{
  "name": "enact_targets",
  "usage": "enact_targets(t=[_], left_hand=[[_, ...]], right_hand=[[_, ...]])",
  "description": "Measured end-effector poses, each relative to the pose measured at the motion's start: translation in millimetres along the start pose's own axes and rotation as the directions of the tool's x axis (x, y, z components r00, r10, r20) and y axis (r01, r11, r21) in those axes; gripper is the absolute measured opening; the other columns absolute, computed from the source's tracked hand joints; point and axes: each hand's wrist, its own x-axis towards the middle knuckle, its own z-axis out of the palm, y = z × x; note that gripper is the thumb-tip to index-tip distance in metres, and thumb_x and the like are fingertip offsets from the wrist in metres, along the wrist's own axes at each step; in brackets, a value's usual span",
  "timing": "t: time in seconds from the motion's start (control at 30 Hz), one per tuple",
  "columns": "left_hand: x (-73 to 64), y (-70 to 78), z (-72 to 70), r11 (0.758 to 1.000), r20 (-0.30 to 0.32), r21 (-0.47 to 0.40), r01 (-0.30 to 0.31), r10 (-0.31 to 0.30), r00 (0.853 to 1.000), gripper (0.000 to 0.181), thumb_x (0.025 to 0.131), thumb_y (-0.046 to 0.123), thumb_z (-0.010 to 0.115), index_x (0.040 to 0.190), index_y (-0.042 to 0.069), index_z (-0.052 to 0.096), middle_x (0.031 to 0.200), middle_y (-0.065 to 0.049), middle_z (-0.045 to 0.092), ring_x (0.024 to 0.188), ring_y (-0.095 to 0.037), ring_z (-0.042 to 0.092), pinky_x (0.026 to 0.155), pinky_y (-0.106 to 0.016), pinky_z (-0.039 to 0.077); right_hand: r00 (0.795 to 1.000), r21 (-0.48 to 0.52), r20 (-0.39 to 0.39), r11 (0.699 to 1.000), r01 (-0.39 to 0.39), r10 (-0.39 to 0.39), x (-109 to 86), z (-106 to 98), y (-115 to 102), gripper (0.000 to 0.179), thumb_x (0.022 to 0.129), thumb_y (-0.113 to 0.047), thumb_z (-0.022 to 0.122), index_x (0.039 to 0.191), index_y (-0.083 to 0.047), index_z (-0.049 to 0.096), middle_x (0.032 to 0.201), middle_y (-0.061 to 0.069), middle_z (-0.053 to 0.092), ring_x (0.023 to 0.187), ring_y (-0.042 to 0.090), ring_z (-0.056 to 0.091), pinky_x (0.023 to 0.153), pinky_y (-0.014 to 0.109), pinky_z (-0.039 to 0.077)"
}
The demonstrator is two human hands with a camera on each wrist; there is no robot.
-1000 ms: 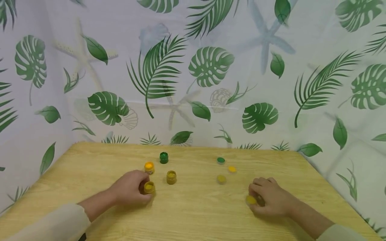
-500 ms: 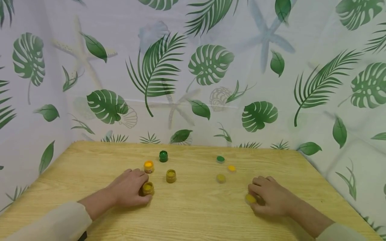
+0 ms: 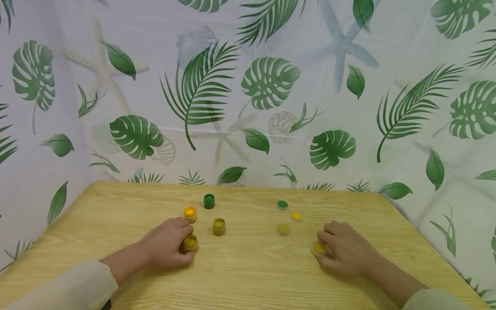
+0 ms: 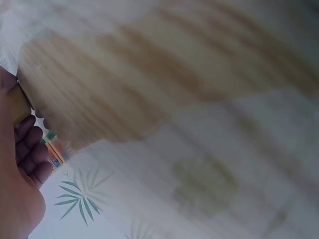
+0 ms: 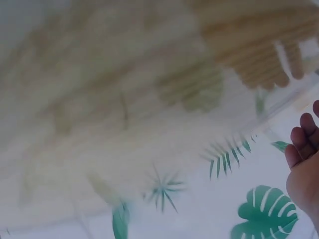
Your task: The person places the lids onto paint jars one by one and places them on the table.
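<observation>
In the head view my left hand (image 3: 168,243) grips a small open paint jar (image 3: 190,243) of ochre paint, upright on the table, between thumb and fingers. The left wrist view shows the jar's side (image 4: 19,104) against the fingers. Across the table, my right hand (image 3: 346,249) pinches a round lid (image 3: 319,248) with yellow-ochre paint on its upturned inside, low at the tabletop. The lid is out of sight in the right wrist view, where only part of the right hand (image 5: 305,164) appears.
Near the left hand stand an orange-yellow jar (image 3: 190,214), a green jar (image 3: 209,201) and another ochre jar (image 3: 218,226), all open. Right of centre lie a green lid (image 3: 282,205), a yellow lid (image 3: 296,216) and an ochre lid (image 3: 283,229). A leaf-patterned cloth (image 3: 271,150) hangs behind the wooden table (image 3: 248,275).
The right hand has shifted a little away from the person and to the left with the lid, which now shows more of its face. The left hand keeps its hold on the jar.
</observation>
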Motion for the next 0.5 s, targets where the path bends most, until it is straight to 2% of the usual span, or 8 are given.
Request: enact_targets(t=[0.1, 0.27, 0.5], left_hand=[[-1.6, -0.8, 1.4, 1.0, -0.012, 0.0, -0.01, 0.01, 1.0, 0.028, 0.078, 0.041, 0.068, 0.08, 0.019, 0.051, 0.076, 0.011, 0.04, 0.069, -0.007, 0.035, 0.065, -0.025, 0.032], [-1.7, -2.0, 2.7, 1.0, -0.028, 0.007, -0.016, 0.016, 0.999, 0.028, 0.076, 0.04, 0.069, 0.078, 0.021, 0.048, 0.076, 0.011, 0.038, 0.07, -0.007, 0.035, 0.067, -0.026, 0.033], [1.9, -0.2, 1.6, 0.999, -0.024, 0.006, -0.039, 0.039, 0.999, 0.027, 0.078, 0.038, 0.068, 0.078, 0.022, 0.047, 0.076, 0.011, 0.038, 0.069, -0.008, 0.034, 0.067, -0.027, 0.033]], right_hand=[[0.996, 0.069, 0.03, 0.993, -0.09, 0.088, 3.3, 0.7, -4.9, 0.027, 0.082, -0.036, 0.072, 0.076, -0.027, 0.047, 0.073, -0.016, 0.032, 0.068, 0.003, 0.03, 0.066, 0.024, 0.03], [0.989, 0.205, 0.075, 0.968, -0.143, 0.131, 13.1, -1.5, -15.3, 0.023, 0.083, -0.032, 0.071, 0.079, -0.025, 0.049, 0.075, -0.014, 0.04, 0.072, 0.003, 0.034, 0.066, 0.023, 0.033], [0.971, 0.249, 0.147, 0.943, -0.22, 0.187, 19.9, -2.8, -25.4, 0.026, 0.081, -0.036, 0.072, 0.077, -0.025, 0.049, 0.076, -0.012, 0.041, 0.073, 0.004, 0.036, 0.066, 0.023, 0.035]])
